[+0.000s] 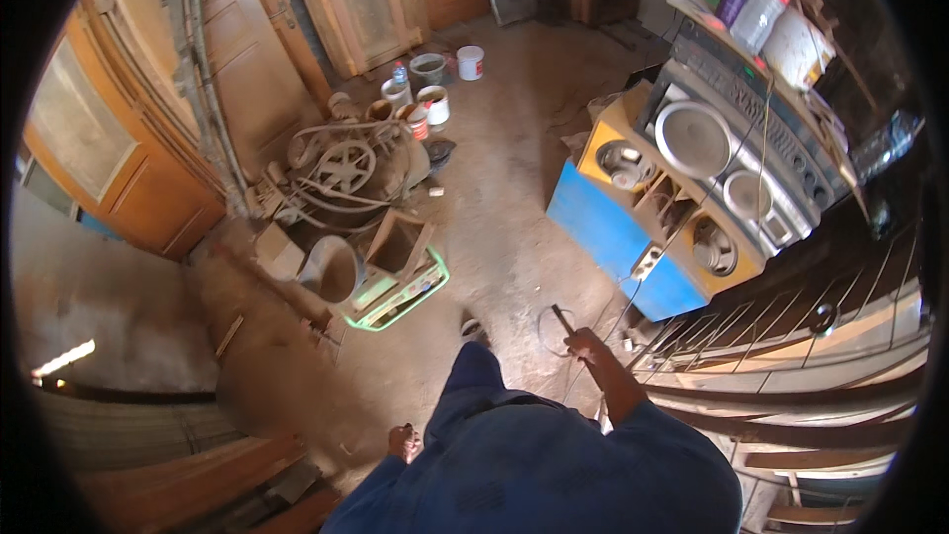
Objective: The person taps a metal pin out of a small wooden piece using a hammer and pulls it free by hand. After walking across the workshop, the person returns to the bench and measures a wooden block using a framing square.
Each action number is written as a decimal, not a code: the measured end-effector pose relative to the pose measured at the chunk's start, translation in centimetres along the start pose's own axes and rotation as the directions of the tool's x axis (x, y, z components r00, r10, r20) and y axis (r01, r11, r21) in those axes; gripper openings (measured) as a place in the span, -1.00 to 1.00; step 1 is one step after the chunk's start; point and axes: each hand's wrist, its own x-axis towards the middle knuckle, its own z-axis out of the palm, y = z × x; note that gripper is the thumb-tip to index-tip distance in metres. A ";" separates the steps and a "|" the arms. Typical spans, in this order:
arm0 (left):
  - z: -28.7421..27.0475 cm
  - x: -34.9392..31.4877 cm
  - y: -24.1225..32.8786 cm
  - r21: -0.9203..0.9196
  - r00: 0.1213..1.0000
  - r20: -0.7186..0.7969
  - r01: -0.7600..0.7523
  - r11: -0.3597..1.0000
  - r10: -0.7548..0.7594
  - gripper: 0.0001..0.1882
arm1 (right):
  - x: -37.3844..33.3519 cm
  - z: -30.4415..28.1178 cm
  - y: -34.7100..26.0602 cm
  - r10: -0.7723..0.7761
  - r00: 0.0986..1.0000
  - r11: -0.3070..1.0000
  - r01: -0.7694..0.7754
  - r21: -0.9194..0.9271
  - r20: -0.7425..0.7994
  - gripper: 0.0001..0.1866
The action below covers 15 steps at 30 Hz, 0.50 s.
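Observation:
My right hand (587, 344) is closed around a dark, rod-like handle (562, 318) that points forward and slightly left. A thin curved wire or cable (540, 327) loops beside it; I cannot make out whether the two are joined. Low by my left side hangs my left hand (404, 442), its fingers curled in. Whether anything lies inside them is too small to tell. The nearest furniture to my right hand is a blue panel (618, 237) on a yellow speaker cabinet (682, 208), with a power strip (647, 262) and cords at its edge.
Large silver speakers (695, 138) and audio gear stand at right, bottles (766, 5) on top. Slatted wood and metal rods (781, 336) line the right side. Ahead left are a wheeled machine (344, 166), buckets (432, 104) and a green frame (400, 295). Wooden doors (148, 153) lean behind.

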 end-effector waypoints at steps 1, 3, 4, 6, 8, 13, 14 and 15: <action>-0.3 3.0 3.0 -0.050 0.992 0.106 -0.057 0.997 0.062 -0.91 | 0.0 -1.4 -1.3 -0.008 0.999 0.998 0.010 -0.058 0.037 -0.77; -0.1 8.5 9.6 -0.392 0.885 0.454 0.303 0.869 -0.104 -0.94 | 0.5 -2.7 -4.3 0.188 0.982 0.979 -0.190 -0.075 -0.032 -0.76; 1.4 10.1 13.9 -0.295 0.949 0.298 0.190 0.936 -0.098 -0.94 | 0.4 -3.5 -6.5 0.235 0.970 0.962 -0.240 -0.127 -0.053 -0.76; 4.2 13.3 22.0 -0.112 0.992 0.126 0.012 0.994 0.002 -0.90 | 3.2 -4.4 -6.2 0.325 0.945 0.944 -0.327 -0.048 -0.038 -0.78; 5.5 19.0 29.5 -0.099 0.979 0.171 -0.093 0.991 0.109 -0.86 | 4.7 -5.6 -7.3 0.390 0.921 0.920 -0.391 -0.021 -0.012 -0.80; 15.2 25.3 49.7 -0.216 0.932 0.323 -0.097 0.972 0.165 -0.96 | 7.8 -9.0 -12.3 0.406 0.914 0.897 -0.398 0.195 -0.002 -0.77; 18.5 23.9 53.3 0.065 0.948 0.127 -0.301 0.951 0.292 -0.95 | 9.8 -9.8 -12.9 0.388 0.921 0.915 -0.381 0.132 -0.025 -0.78; 20.2 23.7 55.7 0.074 0.948 0.128 -0.303 0.950 0.292 -0.95 | 11.9 -10.3 -14.0 0.362 0.932 0.932 -0.360 0.051 -0.036 -0.77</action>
